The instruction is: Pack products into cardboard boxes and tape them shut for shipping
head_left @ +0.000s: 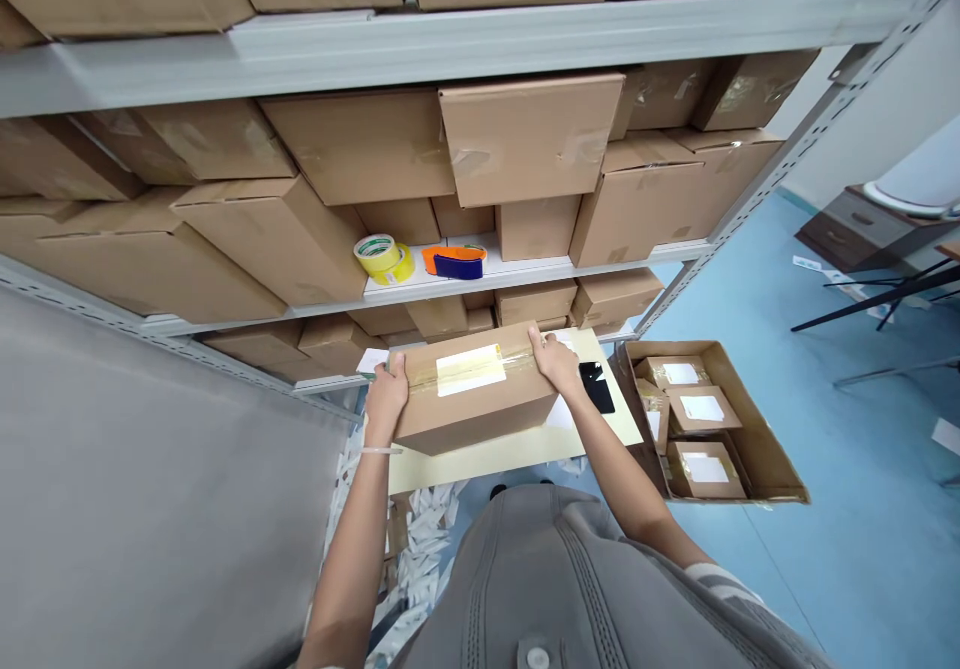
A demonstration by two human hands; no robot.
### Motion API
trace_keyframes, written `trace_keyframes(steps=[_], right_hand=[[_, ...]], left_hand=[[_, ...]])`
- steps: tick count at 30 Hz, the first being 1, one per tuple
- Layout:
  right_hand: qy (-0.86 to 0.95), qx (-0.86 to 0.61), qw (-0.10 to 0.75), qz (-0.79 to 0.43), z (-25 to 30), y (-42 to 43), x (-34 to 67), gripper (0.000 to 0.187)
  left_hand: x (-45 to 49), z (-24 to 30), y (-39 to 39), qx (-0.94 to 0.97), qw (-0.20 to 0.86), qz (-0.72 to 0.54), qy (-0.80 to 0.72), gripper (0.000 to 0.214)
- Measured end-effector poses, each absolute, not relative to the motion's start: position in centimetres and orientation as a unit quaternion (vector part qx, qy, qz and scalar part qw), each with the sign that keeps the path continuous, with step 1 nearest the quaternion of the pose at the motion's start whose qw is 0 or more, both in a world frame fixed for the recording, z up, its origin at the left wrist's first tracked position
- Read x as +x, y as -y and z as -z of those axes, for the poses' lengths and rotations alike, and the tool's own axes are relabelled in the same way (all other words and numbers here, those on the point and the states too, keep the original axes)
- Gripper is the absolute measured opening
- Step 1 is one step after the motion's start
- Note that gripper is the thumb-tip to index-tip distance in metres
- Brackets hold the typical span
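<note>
A taped cardboard box with a white label on its top rests on a small pale table in front of me. My left hand grips the box's left end, fingers wrapped over the edge. At the right end my right hand clasps the top corner. A black phone lies on the table just right of the box.
Grey metal shelving packed with cardboard boxes rises ahead. A yellow tape roll and an orange-and-blue tape dispenser sit on the middle shelf. An open carton with labelled small boxes stands on the blue floor at right. Paper scraps litter the floor at left.
</note>
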State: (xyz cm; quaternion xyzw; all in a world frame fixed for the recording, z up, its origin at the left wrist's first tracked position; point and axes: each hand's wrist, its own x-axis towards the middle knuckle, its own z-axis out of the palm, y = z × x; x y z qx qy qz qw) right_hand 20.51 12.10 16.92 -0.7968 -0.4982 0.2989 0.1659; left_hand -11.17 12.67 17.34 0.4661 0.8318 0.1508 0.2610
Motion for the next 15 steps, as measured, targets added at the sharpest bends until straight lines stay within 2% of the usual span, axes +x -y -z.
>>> trace_keyframes(steps=[3, 6, 10, 15], right_hand=[[0.516, -0.783, 0.125, -0.324, -17.6, -11.1, 20.7, 0.091], [0.529, -0.776, 0.143, -0.313, -18.3, -10.3, 21.3, 0.093], [0.519, -0.773, 0.219, -0.292, -18.8, -9.7, 22.5, 0.096], [0.453, -0.751, 0.363, -0.314, -16.8, -9.0, 24.0, 0.089]], left_hand=[[-11.0, -18.3, -11.4, 0.478, 0.277, -0.129, -0.823, 0.08], [-11.2, -19.1, -10.1, 0.499, 0.276, -0.148, -0.808, 0.079], [-11.5, -19.7, -8.8, 0.512, 0.266, -0.233, -0.783, 0.079], [-11.8, -17.3, -8.4, 0.5, 0.329, -0.345, -0.723, 0.09]])
